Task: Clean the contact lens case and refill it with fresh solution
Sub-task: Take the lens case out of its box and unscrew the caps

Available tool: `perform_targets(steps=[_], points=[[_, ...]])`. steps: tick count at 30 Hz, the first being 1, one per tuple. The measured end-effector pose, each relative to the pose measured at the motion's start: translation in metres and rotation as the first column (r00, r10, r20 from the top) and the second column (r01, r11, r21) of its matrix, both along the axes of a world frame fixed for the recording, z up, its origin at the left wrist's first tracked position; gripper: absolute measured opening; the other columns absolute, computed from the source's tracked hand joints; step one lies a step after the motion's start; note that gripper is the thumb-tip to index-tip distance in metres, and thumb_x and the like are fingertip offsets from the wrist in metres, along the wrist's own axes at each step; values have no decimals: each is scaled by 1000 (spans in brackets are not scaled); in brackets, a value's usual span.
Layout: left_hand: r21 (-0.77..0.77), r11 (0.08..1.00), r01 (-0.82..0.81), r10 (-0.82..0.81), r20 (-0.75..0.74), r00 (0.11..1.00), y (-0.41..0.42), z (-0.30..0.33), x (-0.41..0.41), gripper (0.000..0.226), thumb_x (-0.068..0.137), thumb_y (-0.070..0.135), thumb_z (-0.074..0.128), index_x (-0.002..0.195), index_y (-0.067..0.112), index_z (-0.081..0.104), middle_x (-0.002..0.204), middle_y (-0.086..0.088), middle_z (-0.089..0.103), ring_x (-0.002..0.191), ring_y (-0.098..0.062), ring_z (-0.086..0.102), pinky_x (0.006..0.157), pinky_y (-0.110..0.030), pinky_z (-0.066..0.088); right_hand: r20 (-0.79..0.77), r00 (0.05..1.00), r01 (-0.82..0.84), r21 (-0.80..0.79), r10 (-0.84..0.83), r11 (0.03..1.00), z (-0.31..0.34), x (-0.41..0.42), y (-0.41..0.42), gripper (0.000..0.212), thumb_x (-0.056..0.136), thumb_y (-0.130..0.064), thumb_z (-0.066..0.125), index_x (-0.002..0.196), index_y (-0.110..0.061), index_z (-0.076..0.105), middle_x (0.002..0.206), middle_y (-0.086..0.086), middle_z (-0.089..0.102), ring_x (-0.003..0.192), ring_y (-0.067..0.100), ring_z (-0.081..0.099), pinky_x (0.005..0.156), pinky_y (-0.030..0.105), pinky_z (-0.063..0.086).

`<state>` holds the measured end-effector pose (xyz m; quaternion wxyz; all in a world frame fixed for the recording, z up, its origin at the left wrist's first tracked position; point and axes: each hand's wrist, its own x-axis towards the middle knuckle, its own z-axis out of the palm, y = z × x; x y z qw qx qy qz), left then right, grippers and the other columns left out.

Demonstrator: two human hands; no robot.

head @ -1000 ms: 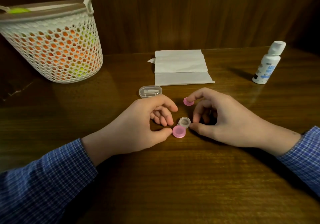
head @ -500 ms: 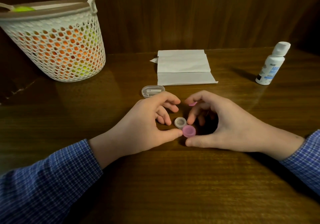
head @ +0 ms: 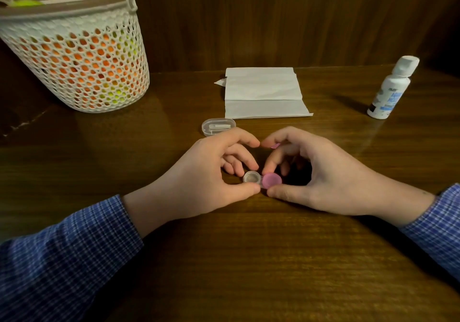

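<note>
Pink-capped lens case [head: 262,180] between two curled hands' fingers [head: 251,189]

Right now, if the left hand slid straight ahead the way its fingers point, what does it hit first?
The left hand points right, across the lens case it pinches. Beyond the case, the right hand comes first; their index fingertips nearly touch already. Depth between them is unclear, so this is a judgement.

Dark wooden table [head: 249,259] — basket [head: 82,55], tissue [head: 263,95], bottle [head: 388,92], clear box [head: 218,127], lens case [head: 261,180].
</note>
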<state>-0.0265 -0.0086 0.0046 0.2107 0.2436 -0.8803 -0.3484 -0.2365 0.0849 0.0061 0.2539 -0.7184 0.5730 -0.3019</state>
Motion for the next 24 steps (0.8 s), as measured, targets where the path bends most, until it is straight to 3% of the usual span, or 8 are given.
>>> perform_targets(steps=[5, 7, 9, 11, 14, 24], points=[[4, 1000, -2, 2, -3, 1000, 0, 0, 0, 61, 79, 22, 86, 133, 20, 58, 97, 11, 75, 90, -12, 71, 78, -20, 58, -8, 1000, 15, 8, -15, 1000, 1, -1, -1, 63, 76, -36, 84, 131, -32, 52, 101, -17, 74, 96, 8, 69, 85, 32, 57], [13, 1000, -12, 12, -5, 1000, 0, 1, 0, 60, 79, 22, 87, 132, 20, 59, 95, 10, 76, 90, -11, 72, 78, -21, 58, -56, 998, 39, -20, -40, 999, 3, 0, 1, 60, 72, -51, 81, 125, -34, 59, 98, -15, 72, 95, 7, 68, 82, 31, 58], [20, 999, -25, 25, -6, 1000, 1, 1, 0, 59, 79, 22, 87, 131, 21, 60, 94, 11, 77, 89, -9, 72, 78, -22, 59, -153, 986, 60, -56, -68, 997, 6, 1, 1, 58, 67, -68, 72, 113, -34, 68, 95, -15, 71, 95, 4, 68, 76, 21, 57], [30, 999, -41, 42, -6, 999, 1, 1, 0, 59, 78, 22, 88, 130, 21, 60, 93, 11, 77, 89, -8, 73, 78, -24, 59, -210, 976, 46, -67, -59, 997, 7, 3, 0, 52, 66, -73, 67, 101, -34, 75, 87, -14, 71, 85, 2, 65, 65, 14, 50], [43, 997, -57, 57, -1, 998, 1, 1, -1, 59, 77, 24, 89, 129, 21, 61, 92, 12, 78, 87, -8, 73, 79, -28, 60, -192, 980, 31, -82, -46, 996, 4, 4, -2, 43, 68, -70, 66, 89, -34, 77, 76, -13, 70, 75, 6, 64, 59, 15, 47], [47, 997, -59, 57, 37, 998, 0, 5, -2, 46, 75, 23, 90, 116, 18, 68, 89, 10, 78, 84, -5, 74, 76, -29, 62, -118, 992, -37, -28, 33, 999, 5, 1, -9, 25, 74, -50, 79, 86, -28, 80, 74, -10, 74, 70, 9, 68, 59, 15, 50]])
